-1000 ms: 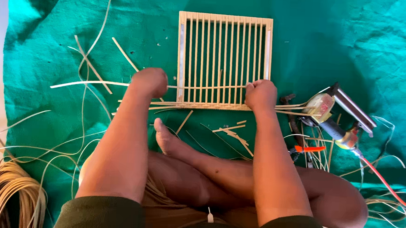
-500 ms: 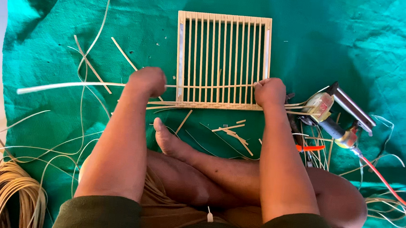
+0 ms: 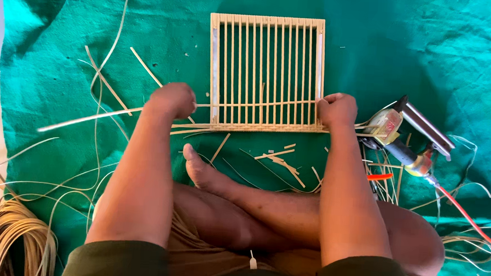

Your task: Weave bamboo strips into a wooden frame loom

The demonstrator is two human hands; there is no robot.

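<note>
A square bamboo frame (image 3: 268, 21) with many upright slats lies on the green cloth (image 3: 401, 45) in front of me. A thin cane strip (image 3: 258, 104) runs across its lower part, woven through the slats. My left hand (image 3: 173, 99) is fisted on the strip just left of the frame, and the strip's long tail (image 3: 84, 119) trails out to the left. My right hand (image 3: 338, 108) grips the strip's other end at the frame's right edge. My crossed legs and bare foot (image 3: 199, 169) lie just below the frame.
A pneumatic nail gun (image 3: 408, 132) with an orange hose (image 3: 465, 217) lies to the right. An orange-handled tool (image 3: 379, 176) sits by my right forearm. Cut cane scraps (image 3: 281, 156) litter the cloth. A coil of cane (image 3: 10, 237) lies at the lower left.
The strip's long left tail has swung downward and shortened as the strip was drawn rightward through the slats. My right hand shifted slightly right to the frame's edge.
</note>
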